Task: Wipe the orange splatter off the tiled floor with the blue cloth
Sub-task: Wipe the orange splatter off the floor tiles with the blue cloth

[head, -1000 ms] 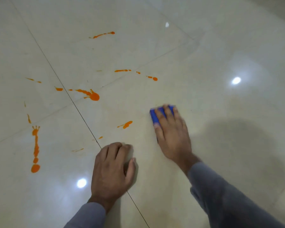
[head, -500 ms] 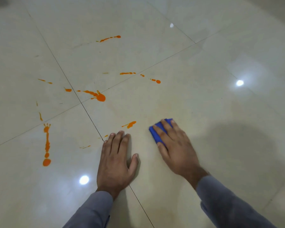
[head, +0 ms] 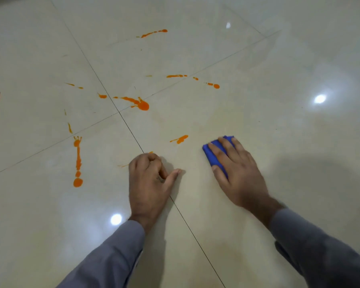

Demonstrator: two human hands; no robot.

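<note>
My right hand (head: 236, 171) presses a folded blue cloth (head: 213, 154) flat against the glossy cream tiled floor (head: 258, 80). A small orange splat (head: 181, 139) lies just left of the cloth. My left hand (head: 149, 183) rests on the floor with its fingers curled under, beside a tile joint. Orange splatter is spread over the tiles: a large blob (head: 142, 104) near the joint crossing, a long drip trail (head: 77, 161) at the left, dots (head: 213, 85) further off, and a streak (head: 154, 33) at the far side.
Dark grout lines (head: 104, 88) cross the floor. Bright light reflections (head: 319, 99) shine on the tiles, one (head: 115, 219) near my left wrist. My shadow darkens the floor at the right. Grey sleeves cover both forearms.
My right hand slid the cloth back toward me, then shifted slightly. My left hand went from curled to flat to curled again on the floor.
</note>
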